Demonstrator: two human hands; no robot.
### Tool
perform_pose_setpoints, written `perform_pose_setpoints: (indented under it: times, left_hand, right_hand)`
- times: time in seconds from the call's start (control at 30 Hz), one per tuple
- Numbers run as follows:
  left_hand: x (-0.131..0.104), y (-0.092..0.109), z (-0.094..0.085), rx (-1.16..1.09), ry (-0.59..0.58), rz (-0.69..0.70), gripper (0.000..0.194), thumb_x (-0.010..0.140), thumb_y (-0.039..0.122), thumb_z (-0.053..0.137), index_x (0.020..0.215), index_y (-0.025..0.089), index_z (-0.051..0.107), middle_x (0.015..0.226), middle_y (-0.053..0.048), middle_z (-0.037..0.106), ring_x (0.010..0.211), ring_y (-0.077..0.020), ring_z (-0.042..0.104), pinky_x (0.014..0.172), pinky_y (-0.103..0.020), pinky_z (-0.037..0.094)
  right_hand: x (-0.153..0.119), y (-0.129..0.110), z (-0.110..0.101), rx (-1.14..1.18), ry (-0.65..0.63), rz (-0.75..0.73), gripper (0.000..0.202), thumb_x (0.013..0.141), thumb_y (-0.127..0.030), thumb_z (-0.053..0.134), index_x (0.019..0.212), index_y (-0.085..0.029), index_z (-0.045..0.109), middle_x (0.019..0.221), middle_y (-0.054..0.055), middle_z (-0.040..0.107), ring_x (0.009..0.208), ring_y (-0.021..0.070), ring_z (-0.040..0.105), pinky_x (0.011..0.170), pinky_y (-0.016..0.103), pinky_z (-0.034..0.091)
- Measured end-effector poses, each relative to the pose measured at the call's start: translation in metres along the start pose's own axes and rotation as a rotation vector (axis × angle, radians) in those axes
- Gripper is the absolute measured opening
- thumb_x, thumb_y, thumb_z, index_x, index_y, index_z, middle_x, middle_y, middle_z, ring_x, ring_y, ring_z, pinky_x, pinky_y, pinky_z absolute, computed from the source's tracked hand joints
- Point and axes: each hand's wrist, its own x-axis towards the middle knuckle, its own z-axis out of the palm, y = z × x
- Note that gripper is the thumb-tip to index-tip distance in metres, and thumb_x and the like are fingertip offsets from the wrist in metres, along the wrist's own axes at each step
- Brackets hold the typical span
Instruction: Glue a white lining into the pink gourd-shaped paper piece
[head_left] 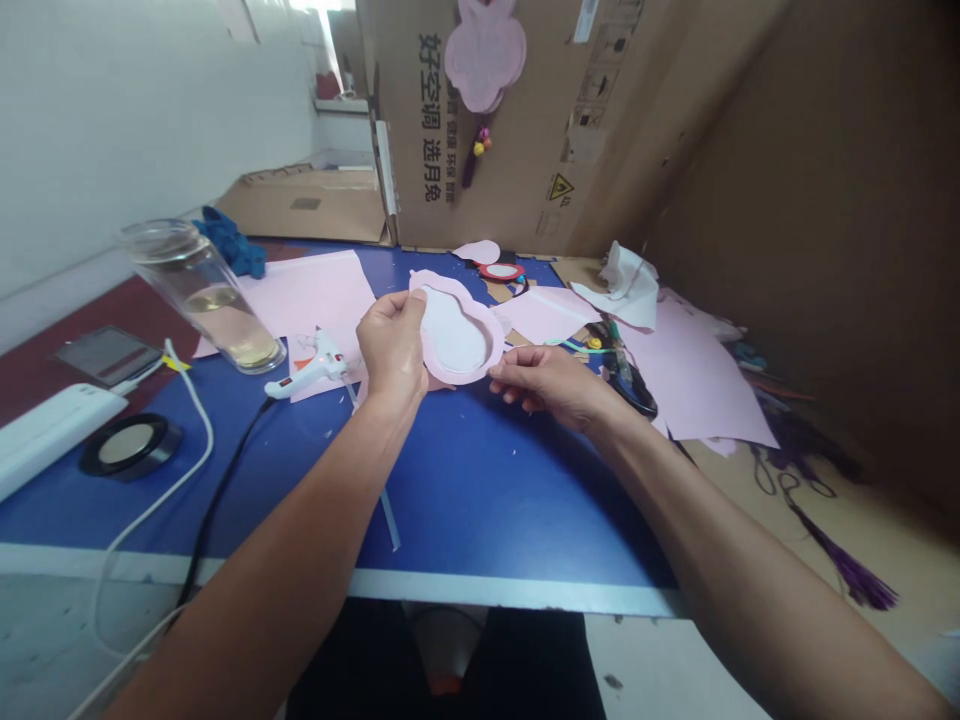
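The left hand (391,345) grips the pink gourd cutout (457,328) at its left edge, fingers curled around it; the right hand (551,382) pinches its lower right rim between thumb and fingertips. The cutout is held just above the blue table (480,480). Left of the cutout lies a glue gun (311,368), farther left a glass bottle (206,298). Right of it lie pink sheets (697,385) and scissors (634,385).

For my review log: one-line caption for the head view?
Both hands, left hand and right hand, hold a pink gourd-shaped cutout above a blue table.
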Motion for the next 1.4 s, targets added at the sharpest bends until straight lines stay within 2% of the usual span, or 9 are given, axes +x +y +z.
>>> perform_pose_setpoints:
  times: [0.2, 0.4, 0.6, 0.73, 0.87, 1.07, 1.33, 1.4]
  left_hand:
    - [-0.002, 0.0, 0.001, -0.016, -0.006, -0.003, 0.015, 0.084, 0.023, 0.083, 0.073, 0.02, 0.072, 0.073, 0.0, 0.067, 0.067, -0.014, 0.062, 0.065, -0.027, 0.052]
    - [-0.003, 0.004, 0.002, -0.061, -0.018, -0.083, 0.018, 0.084, 0.02, 0.083, 0.071, 0.02, 0.071, 0.07, 0.0, 0.066, 0.065, -0.0141, 0.063, 0.064, -0.028, 0.053]
    - [-0.003, 0.004, 0.003, -0.073, -0.015, -0.103, 0.018, 0.084, 0.02, 0.083, 0.071, 0.019, 0.07, 0.071, 0.0, 0.066, 0.065, -0.0139, 0.064, 0.064, -0.027, 0.053]
    - [-0.005, 0.004, 0.003, -0.07, -0.05, -0.111, 0.02, 0.082, 0.024, 0.086, 0.072, 0.02, 0.068, 0.072, 0.0, 0.066, 0.065, -0.014, 0.063, 0.065, -0.028, 0.054]
    - [-0.008, 0.004, 0.004, -0.048, -0.078, -0.127, 0.024, 0.081, 0.028, 0.088, 0.074, 0.021, 0.067, 0.073, 0.0, 0.067, 0.065, -0.0153, 0.065, 0.065, -0.029, 0.056]
    - [-0.011, 0.006, 0.006, -0.051, -0.088, -0.166, 0.023, 0.081, 0.028, 0.088, 0.074, 0.022, 0.067, 0.071, 0.0, 0.067, 0.065, -0.0171, 0.067, 0.064, -0.031, 0.057]
    - [-0.01, 0.006, 0.007, -0.055, -0.068, -0.166, 0.021, 0.082, 0.023, 0.085, 0.071, 0.021, 0.068, 0.07, -0.001, 0.068, 0.064, -0.0164, 0.065, 0.06, -0.029, 0.055]
    - [-0.01, 0.007, 0.006, -0.047, -0.08, -0.174, 0.021, 0.082, 0.023, 0.086, 0.071, 0.021, 0.068, 0.07, -0.002, 0.068, 0.063, -0.0163, 0.065, 0.06, -0.029, 0.056]
  right_hand:
    - [-0.001, -0.002, 0.001, 0.012, -0.023, 0.001, 0.02, 0.081, -0.033, 0.09, 0.077, -0.021, 0.076, 0.083, 0.005, 0.078, 0.064, 0.0113, 0.061, 0.045, 0.018, 0.039]
    - [0.002, 0.001, 0.0, -0.097, 0.044, 0.043, 0.022, 0.085, -0.03, 0.088, 0.074, -0.021, 0.072, 0.082, 0.006, 0.079, 0.065, 0.0122, 0.063, 0.045, 0.018, 0.041]
    - [-0.001, -0.003, -0.002, 0.039, -0.019, 0.1, 0.016, 0.084, -0.026, 0.092, 0.089, -0.022, 0.078, 0.095, 0.006, 0.081, 0.078, 0.0148, 0.071, 0.055, 0.02, 0.055]
    - [0.0, -0.003, 0.002, 0.132, -0.004, 0.063, 0.023, 0.079, -0.023, 0.096, 0.097, -0.022, 0.081, 0.099, 0.006, 0.082, 0.082, 0.0158, 0.074, 0.063, 0.022, 0.06]
    - [0.003, 0.001, 0.004, 0.164, 0.022, 0.015, 0.028, 0.078, -0.019, 0.094, 0.101, -0.022, 0.079, 0.093, 0.004, 0.082, 0.081, 0.0156, 0.075, 0.066, 0.023, 0.061]
    - [0.006, 0.005, 0.001, 0.2, 0.041, 0.003, 0.033, 0.074, -0.014, 0.095, 0.102, -0.021, 0.079, 0.081, 0.001, 0.079, 0.071, 0.0138, 0.073, 0.064, 0.022, 0.061]
    - [0.006, 0.005, 0.002, 0.181, 0.026, 0.005, 0.031, 0.077, -0.015, 0.094, 0.103, -0.02, 0.078, 0.082, 0.002, 0.079, 0.073, 0.0146, 0.074, 0.066, 0.023, 0.062]
    - [0.005, 0.004, 0.001, 0.156, 0.016, 0.006, 0.031, 0.077, -0.017, 0.094, 0.102, -0.021, 0.077, 0.087, 0.004, 0.081, 0.078, 0.0157, 0.075, 0.068, 0.024, 0.062]
